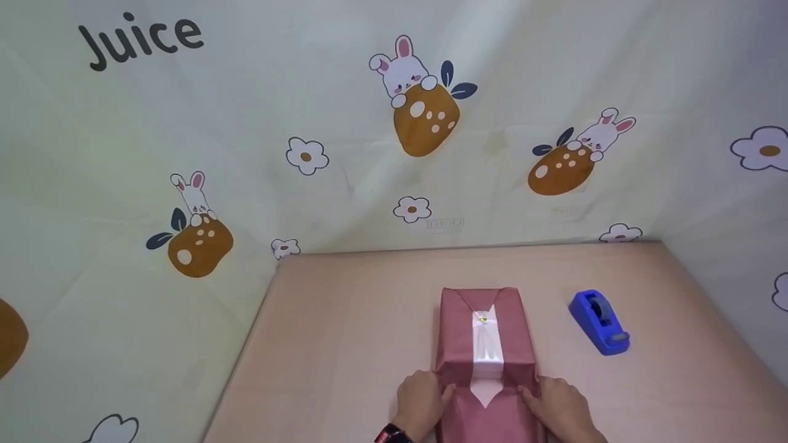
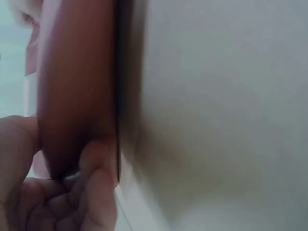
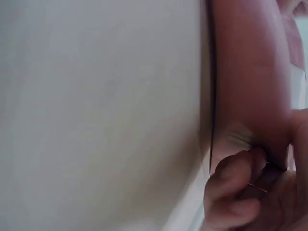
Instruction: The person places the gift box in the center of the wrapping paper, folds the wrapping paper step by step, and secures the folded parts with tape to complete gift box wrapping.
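Observation:
A package wrapped in dusty-rose paper point(image 1: 457, 347) lies on the table in the head view. Down its middle runs a white satin ribbon point(image 1: 488, 351) with a pointed end and a small gold ornament point(image 1: 483, 320). My left hand point(image 1: 422, 400) grips the package's left side, its thumb on top. Opposite it, my right hand point(image 1: 560, 406) grips the right side the same way. The left wrist view has the curled fingers point(image 2: 98, 192) against the low edge of the wrapped side point(image 2: 79, 72). In the right wrist view, curled fingers point(image 3: 231, 178) meet the other wrapped side point(image 3: 248, 67).
A blue tape dispenser point(image 1: 600, 323) stands on the table point(image 1: 351, 320) to the right of the package. Behind the table hangs a pale curtain point(image 1: 345, 74) printed with rabbits and flowers. A dark wristband or watch point(image 1: 394, 434) is on my left wrist.

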Motion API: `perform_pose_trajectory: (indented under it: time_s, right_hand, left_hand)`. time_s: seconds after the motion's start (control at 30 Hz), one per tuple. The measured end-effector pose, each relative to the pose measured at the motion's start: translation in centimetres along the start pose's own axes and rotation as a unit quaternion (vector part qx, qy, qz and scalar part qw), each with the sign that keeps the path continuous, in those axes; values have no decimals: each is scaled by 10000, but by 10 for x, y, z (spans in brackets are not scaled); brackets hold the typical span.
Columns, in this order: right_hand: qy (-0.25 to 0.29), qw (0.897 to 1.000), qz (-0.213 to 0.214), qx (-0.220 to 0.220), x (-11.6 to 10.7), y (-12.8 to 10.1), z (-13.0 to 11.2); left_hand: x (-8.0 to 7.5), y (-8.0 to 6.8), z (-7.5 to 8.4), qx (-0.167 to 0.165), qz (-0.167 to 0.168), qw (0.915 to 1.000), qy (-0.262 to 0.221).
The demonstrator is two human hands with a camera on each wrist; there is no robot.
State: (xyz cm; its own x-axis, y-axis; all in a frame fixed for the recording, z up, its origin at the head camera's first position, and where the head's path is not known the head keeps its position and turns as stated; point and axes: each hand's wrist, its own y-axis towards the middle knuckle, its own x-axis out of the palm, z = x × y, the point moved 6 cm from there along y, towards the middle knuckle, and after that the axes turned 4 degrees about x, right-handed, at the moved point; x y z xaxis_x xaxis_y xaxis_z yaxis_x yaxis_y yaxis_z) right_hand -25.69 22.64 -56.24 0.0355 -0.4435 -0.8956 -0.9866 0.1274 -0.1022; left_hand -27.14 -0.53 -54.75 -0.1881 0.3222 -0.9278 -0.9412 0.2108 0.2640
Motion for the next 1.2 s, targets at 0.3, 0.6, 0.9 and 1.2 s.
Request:
perform_pose_trajectory:
  time_s: [0.3,0.6,0.9,1.2]
  right_hand:
    - [169,9996,-125,209,-1,0,2]
    - [329,9990,-252,189,-7,4,0]
    - [-4,10000,-11,97,-7,3,-7]
    - [34,9995,179,-242,-3,-2,-13]
  left_hand:
    - [-4,3,-8,-263,-65,9966,-781]
    - [-4,11,-8,-192,-65,9948,-1003]
    - [-1,10,-3,-128,66,9996,-253]
    - [4,2,11,201,122,9995,-214]
